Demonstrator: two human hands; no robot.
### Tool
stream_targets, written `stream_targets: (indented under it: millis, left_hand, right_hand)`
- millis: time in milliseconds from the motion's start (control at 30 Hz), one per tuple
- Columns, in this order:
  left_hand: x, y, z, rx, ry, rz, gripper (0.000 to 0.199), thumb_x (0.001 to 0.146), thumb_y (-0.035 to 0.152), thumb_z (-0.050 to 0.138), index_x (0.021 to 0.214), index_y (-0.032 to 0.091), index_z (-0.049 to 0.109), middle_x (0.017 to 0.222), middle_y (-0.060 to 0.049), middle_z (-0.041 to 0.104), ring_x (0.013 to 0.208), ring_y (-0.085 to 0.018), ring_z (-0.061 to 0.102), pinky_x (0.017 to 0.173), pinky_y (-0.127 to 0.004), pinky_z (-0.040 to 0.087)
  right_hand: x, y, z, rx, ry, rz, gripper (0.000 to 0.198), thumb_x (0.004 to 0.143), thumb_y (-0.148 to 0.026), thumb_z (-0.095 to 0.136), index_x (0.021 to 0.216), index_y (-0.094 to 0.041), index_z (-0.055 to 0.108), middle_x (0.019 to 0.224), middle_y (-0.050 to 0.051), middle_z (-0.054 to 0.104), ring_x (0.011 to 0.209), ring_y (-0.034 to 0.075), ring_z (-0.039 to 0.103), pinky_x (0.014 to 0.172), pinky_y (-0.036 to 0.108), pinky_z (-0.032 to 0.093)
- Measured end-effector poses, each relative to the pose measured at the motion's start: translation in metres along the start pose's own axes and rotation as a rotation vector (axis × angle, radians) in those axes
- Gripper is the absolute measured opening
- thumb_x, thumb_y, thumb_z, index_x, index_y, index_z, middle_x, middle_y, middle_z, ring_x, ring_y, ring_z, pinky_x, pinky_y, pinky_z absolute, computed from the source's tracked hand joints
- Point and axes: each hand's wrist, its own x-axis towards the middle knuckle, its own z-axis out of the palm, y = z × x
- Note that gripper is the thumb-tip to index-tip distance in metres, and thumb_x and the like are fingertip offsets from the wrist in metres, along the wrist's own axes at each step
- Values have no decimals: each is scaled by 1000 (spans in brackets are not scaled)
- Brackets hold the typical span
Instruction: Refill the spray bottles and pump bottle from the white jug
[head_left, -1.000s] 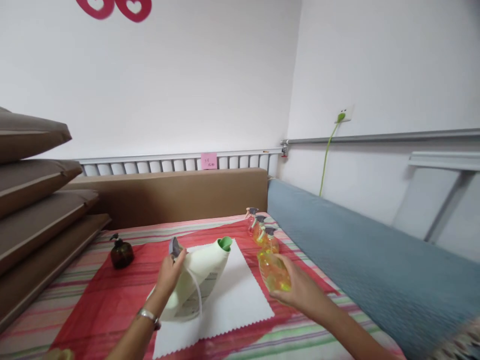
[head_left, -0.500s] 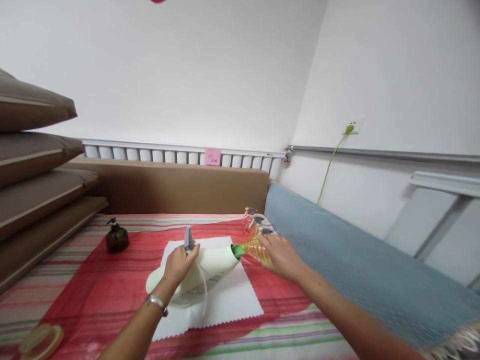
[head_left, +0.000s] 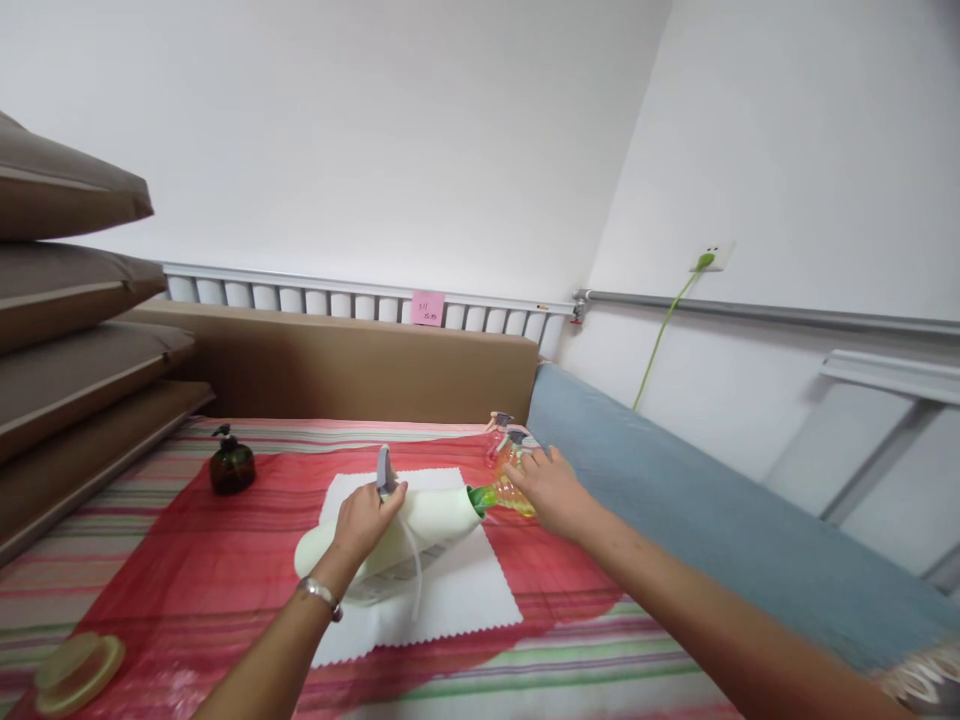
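A large pale green bottle [head_left: 439, 515] lies tilted over the white cloth [head_left: 480, 595], its dark green mouth facing right. My left hand [head_left: 364, 525] is closed on its upper side. A grey trigger spray head [head_left: 385, 474] stands up at that hand's fingers, and its thin white tube [head_left: 418, 575] hangs down in front of the bottle. At the mouth, a green piece meets a clear yellow ribbed bottle [head_left: 517, 495], tilted sideways. My right hand [head_left: 551, 490] has its fingers over the yellow bottle's far side, partly hiding it. Whether liquid flows I cannot tell.
Several spray bottles [head_left: 497, 440] stand behind my right hand. A brown pump bottle [head_left: 232, 465] is at the left, and a round yellowish lidded dish [head_left: 79, 672] at the front left. Stacked brown cushions [head_left: 82, 360] rise on the left; a blue padded side [head_left: 675, 510] borders the right.
My right hand has shifted its grip, its fingers lifted and spread more over the yellow bottle, which tilts a little differently. The left hand keeps its hold. The view has turned slightly.
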Motion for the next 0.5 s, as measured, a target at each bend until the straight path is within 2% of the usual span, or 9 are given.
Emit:
stream_targets:
  millis: [333, 433, 500]
  left_hand:
    - [-3, 1, -3, 6, -6, -7, 50, 81, 56, 35, 85, 18, 66, 79, -12, 69, 79, -28, 65, 64, -29, 38]
    - [-5, 2, -4, 8, -5, -6, 49, 82, 55, 34, 84, 18, 66, 79, -12, 69, 79, -28, 65, 65, -29, 38]
    - [-6, 3, -5, 9, -6, -7, 49, 82, 55, 34, 83, 18, 66, 79, -12, 69, 79, -28, 64, 65, -29, 38]
  right_hand:
    - [23, -21, -23, -148, -110, 5, 45, 61, -17, 67, 105, -18, 60, 101, 18, 61, 97, 36, 51, 86, 60, 26]
    - [34, -30, -24, -155, -113, 6, 41, 61, -19, 68, 101, -15, 64, 102, 21, 62, 102, 40, 49, 90, 66, 21]
    - [41, -37, -20, -137, -99, 3, 39, 60, -18, 68, 99, -18, 65, 103, 18, 62, 105, 41, 48, 92, 68, 18]
